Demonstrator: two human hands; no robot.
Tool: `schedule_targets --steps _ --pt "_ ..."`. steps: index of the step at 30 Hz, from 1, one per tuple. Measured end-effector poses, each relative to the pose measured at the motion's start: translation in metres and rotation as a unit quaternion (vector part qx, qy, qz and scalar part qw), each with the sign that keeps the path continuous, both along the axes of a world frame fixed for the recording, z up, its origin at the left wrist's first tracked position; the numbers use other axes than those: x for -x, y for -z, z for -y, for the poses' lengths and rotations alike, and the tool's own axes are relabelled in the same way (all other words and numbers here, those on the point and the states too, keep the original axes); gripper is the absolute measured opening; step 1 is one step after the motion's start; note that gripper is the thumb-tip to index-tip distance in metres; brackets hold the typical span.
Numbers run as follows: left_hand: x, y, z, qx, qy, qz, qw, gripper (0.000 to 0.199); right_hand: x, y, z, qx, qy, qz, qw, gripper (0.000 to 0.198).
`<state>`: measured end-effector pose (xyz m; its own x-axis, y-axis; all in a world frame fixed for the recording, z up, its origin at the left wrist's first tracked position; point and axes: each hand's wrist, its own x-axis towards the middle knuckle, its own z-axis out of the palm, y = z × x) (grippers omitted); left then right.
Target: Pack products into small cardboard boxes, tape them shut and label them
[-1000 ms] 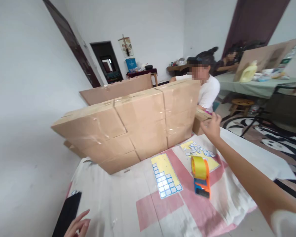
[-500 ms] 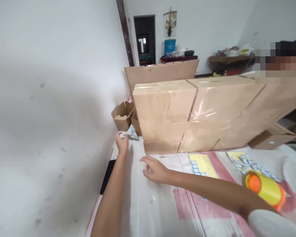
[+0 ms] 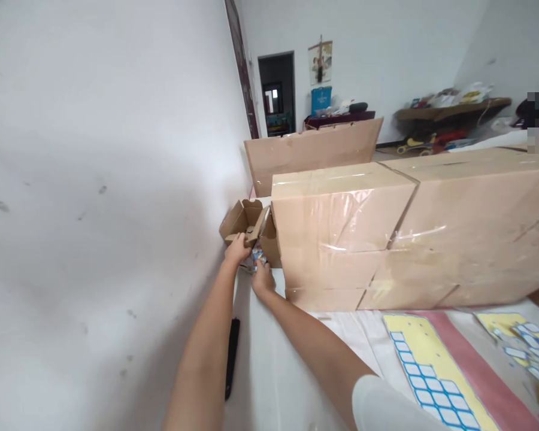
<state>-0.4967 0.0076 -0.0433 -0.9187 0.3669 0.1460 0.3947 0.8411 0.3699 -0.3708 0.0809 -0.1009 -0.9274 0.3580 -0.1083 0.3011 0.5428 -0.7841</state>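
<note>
A small open cardboard box (image 3: pixel 234 222) stands against the wall at the table's far left corner. My left hand (image 3: pixel 237 251) has its fingers closed over the near rim of that box. Just to its right, my right hand (image 3: pixel 263 282) grips a small packet with a colourful print (image 3: pixel 259 256), low in front of the boxes. Part of the packet is hidden by my fingers. Another small cardboard box (image 3: pixel 272 246) sits close behind my right hand, next to the large taped cardboard boxes.
Large taped cardboard boxes (image 3: pixel 332 239) form a barrier across the table, with an upright cardboard sheet (image 3: pixel 314 149) behind. A black flat object (image 3: pixel 232 359) lies by the wall. Yellow printed sheets (image 3: pixel 424 365) lie at right. Part of another person shows at far right.
My left hand has moved from the packet area onto the small box's rim. My right hand has reached forward and taken hold of the printed packet. The view has shifted left.
</note>
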Motion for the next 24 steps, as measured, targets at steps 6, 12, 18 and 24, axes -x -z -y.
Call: schedule_targets --steps 6,12,18,24 --pt "-0.034 -0.023 0.015 0.028 -0.003 0.003 1.0 0.052 -0.048 -0.007 0.007 0.038 -0.022 -0.143 0.989 0.031" --pt "-0.153 -0.043 0.05 -0.046 -0.053 -0.058 0.996 0.051 -0.168 -0.02 0.006 0.117 -0.028 -0.262 0.957 0.01" --pt "-0.315 -0.041 0.073 -0.091 -0.131 -0.07 0.985 0.041 -0.307 -0.044 -0.068 0.28 -0.045 -0.294 0.913 0.023" --pt "-0.433 -0.035 0.097 -0.085 -0.081 -0.002 0.993 0.058 -0.41 -0.11 -0.186 -0.037 -0.063 -0.459 0.885 0.032"
